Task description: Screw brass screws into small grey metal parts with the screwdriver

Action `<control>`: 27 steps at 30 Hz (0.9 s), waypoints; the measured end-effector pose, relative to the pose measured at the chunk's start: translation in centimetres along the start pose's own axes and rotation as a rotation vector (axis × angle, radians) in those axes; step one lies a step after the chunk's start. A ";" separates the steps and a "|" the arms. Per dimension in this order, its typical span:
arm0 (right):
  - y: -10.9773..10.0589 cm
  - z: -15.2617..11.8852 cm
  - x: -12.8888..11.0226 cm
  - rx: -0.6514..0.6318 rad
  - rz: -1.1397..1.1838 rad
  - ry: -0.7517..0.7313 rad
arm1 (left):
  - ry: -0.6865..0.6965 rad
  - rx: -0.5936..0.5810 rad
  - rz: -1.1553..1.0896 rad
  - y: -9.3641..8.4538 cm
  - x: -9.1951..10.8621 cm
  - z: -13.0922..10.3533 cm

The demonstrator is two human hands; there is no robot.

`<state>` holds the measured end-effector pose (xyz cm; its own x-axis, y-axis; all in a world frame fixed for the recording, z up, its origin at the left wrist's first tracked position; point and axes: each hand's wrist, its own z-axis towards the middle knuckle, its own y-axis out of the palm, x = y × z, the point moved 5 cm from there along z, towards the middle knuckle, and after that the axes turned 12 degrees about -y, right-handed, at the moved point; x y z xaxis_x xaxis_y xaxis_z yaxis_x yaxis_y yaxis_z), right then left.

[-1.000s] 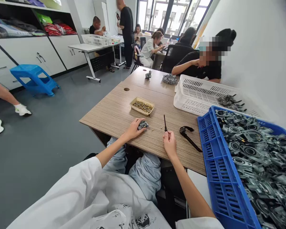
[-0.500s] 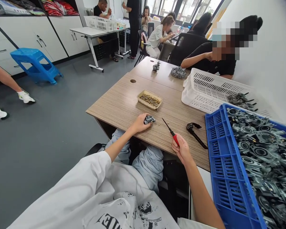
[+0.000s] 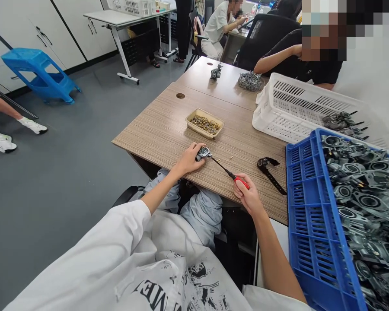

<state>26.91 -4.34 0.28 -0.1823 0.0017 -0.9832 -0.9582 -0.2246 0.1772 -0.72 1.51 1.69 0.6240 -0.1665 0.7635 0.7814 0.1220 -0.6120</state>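
Observation:
My left hand (image 3: 190,160) is closed around a small grey metal casting (image 3: 203,153) at the front edge of the wooden table (image 3: 155,125). In my right hand (image 3: 247,193) is a screwdriver (image 3: 235,176) with a red and black handle. Its dark shaft points left, and the tip meets the casting's right side; whether it sits in a screw is too small to tell. A couple of small brass screws (image 3: 231,157) lie just beyond the shaft. Behind them stands a cream tray (image 3: 188,124) full of brass screws.
On the right, a blue crate (image 3: 306,207) heaped with metal castings stands beside a white basket (image 3: 269,116) with a few more. A black wristwatch (image 3: 266,170) lies near the crate. Farther back are a pile of small metal parts (image 3: 250,80), another casting (image 3: 215,72) and a seated person.
The screwdriver has swung down and left, so its tip now reaches the casting. My left hand has turned the casting, showing its round opening. The camera view has tilted downward.

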 end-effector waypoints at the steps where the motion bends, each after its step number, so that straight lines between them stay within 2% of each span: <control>1: 0.0 0.0 0.0 -0.005 -0.006 -0.004 | 0.002 0.000 0.009 -0.1 0.1 -0.1; 21: 0.2 -0.1 0.2 -0.036 -0.131 -0.021 | 0.013 0.010 0.047 -0.3 0.8 -0.5; 25: 0.0 -0.1 0.3 -0.015 -0.127 -0.018 | 0.093 0.024 -0.049 -0.4 0.9 -0.3; 27: -0.1 -0.2 0.5 0.002 -0.136 -0.002 | 0.153 -0.040 -0.104 -0.2 1.0 -0.2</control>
<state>26.97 -4.46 -0.22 -0.0509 0.0336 -0.9981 -0.9746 -0.2198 0.0423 -0.25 1.13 2.56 0.5293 -0.3230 0.7845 0.8384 0.0577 -0.5419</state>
